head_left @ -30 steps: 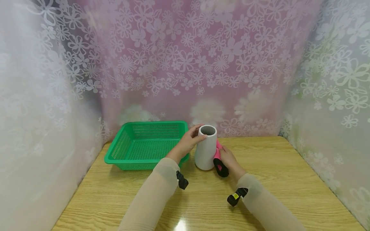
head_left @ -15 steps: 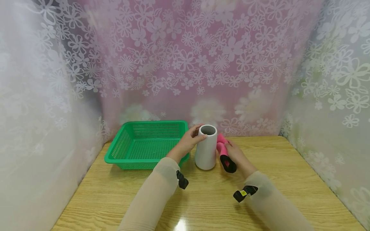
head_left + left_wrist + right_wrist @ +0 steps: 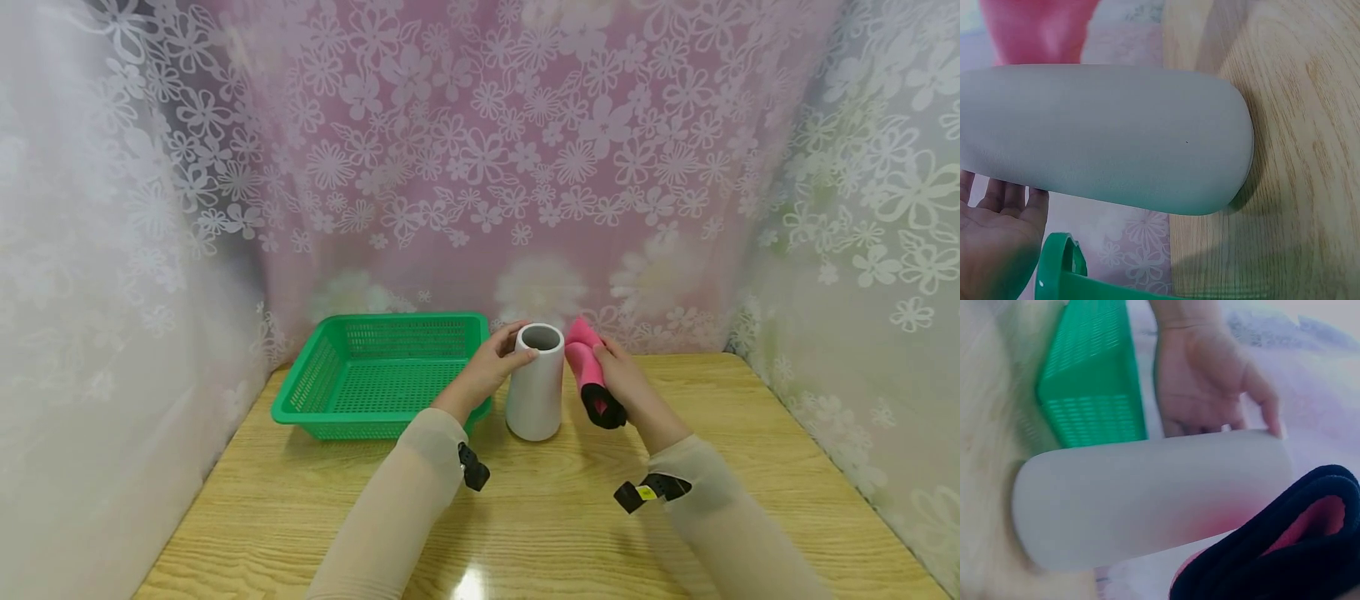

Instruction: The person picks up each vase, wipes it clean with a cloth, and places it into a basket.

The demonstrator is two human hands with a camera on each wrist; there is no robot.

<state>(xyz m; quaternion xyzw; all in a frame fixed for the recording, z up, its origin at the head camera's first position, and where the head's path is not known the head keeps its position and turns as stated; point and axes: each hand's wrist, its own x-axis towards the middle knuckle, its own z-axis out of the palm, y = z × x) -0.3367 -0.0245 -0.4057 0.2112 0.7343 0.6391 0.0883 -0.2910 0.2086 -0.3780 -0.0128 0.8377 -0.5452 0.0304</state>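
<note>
A tall white vase (image 3: 534, 396) stands upright on the table, narrowing toward its round open mouth. My left hand (image 3: 491, 367) holds it near the top, the thumb at the front of the rim and the fingers behind. Right of the vase, my right hand (image 3: 628, 383) grips a folded pink cloth item with a black cuff (image 3: 585, 362), raised above the table. The right wrist view shows the black cuff (image 3: 1285, 550) close up, its opening lined in pink. Its fingers are mostly hidden behind the cloth item.
A green perforated plastic basket (image 3: 378, 421) sits left of the vase, beside the left forearm. Everything rests on a wood-grain table (image 3: 540, 525). A floral curtain (image 3: 480, 167) hangs behind the table and along both sides.
My right hand has drawn the pink cloth item away from the vase's side, up and to the right. My left hand and the vase have stayed in place.
</note>
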